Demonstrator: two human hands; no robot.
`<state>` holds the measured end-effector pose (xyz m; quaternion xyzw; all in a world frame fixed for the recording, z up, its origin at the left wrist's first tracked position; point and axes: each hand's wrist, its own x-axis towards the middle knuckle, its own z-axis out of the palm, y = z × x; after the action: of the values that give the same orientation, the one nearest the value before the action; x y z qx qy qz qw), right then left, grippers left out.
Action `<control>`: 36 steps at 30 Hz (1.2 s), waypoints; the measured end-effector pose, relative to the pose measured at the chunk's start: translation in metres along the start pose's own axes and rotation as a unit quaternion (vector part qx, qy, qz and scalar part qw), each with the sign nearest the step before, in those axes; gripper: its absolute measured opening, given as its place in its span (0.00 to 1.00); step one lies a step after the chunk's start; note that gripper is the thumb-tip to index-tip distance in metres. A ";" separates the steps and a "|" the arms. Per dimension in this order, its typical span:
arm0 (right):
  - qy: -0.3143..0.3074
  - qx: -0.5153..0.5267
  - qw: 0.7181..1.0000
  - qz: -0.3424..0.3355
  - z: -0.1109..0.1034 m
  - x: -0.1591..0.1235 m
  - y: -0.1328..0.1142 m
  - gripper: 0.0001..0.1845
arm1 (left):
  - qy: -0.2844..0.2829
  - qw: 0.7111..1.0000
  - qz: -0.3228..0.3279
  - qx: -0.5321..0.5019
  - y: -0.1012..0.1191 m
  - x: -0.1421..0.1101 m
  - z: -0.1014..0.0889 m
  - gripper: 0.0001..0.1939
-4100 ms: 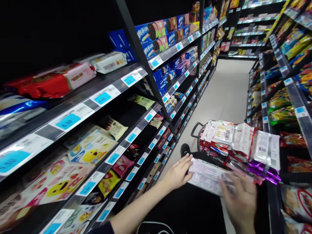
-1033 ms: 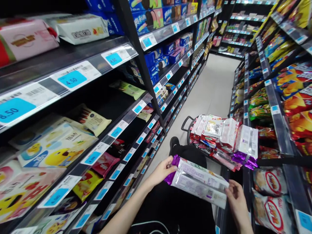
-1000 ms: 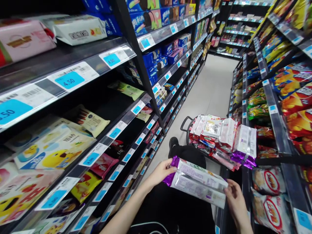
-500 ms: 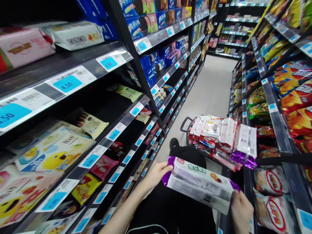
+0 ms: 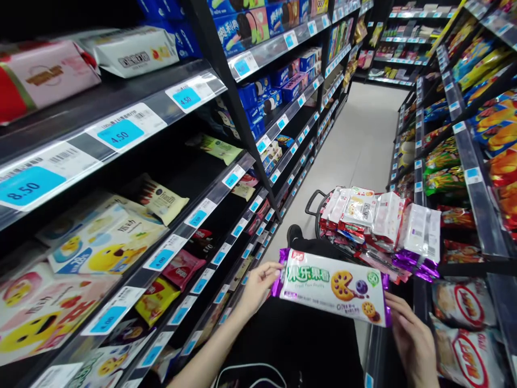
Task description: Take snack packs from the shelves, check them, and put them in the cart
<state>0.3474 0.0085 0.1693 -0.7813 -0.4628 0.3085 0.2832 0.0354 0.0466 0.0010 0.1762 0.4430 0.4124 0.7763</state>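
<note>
A white cookie packet [image 5: 315,293] with purple ends and pictures of cookies and a blueberry is held across my lap, front face up. My left hand [image 5: 260,288] pinches its left purple end between thumb and fingers. At the other end, my right hand [image 5: 410,331] grips the right purple edge, with the thumb partly hidden. Beyond my knees stands a dark-handled basket [image 5: 313,203] heaped with white, red and purple snack packets [image 5: 355,210].
Along the left run black shelves [image 5: 210,205] with price tags, biscuit boxes and small packets. Racks of chip bags [image 5: 496,126] line the right side. Between them, a grey floor aisle [image 5: 347,124] leads to a far shelf [image 5: 404,51].
The cookie packet has been turned so its printed front now faces up toward me. My right hand has shifted slightly right, and the whole view has swung a little left.
</note>
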 end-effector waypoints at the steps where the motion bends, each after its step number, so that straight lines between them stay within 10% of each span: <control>1: 0.030 0.009 0.999 0.036 0.005 -0.001 0.006 0.18 | 0.025 1.000 -0.003 -0.008 -0.006 0.000 0.006 0.16; 8: 0.104 -0.059 0.981 0.150 0.019 0.004 0.009 0.33 | 0.038 0.991 0.008 0.127 -0.002 -0.002 0.027 0.18; 14: 0.133 -0.327 0.925 0.140 0.021 0.004 -0.004 0.28 | 0.104 0.971 0.019 0.215 0.003 0.004 0.034 0.22; 20: 0.115 -0.239 0.956 0.124 0.021 0.009 0.011 0.28 | 0.086 0.980 0.039 0.176 -0.001 0.005 0.032 0.23; 27: 0.169 0.151 0.944 0.239 0.040 0.015 0.033 0.29 | 0.056 0.998 -0.034 0.010 -0.018 0.027 0.030 0.27; 36: 0.170 -0.068 0.981 0.057 0.017 -0.002 -0.007 0.21 | -0.010 0.992 0.059 0.112 0.021 0.014 0.005 0.18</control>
<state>0.3300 0.0118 0.1635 -0.8649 -0.3826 0.1549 0.2855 0.0332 0.0705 0.0096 0.2919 0.4675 0.4035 0.7303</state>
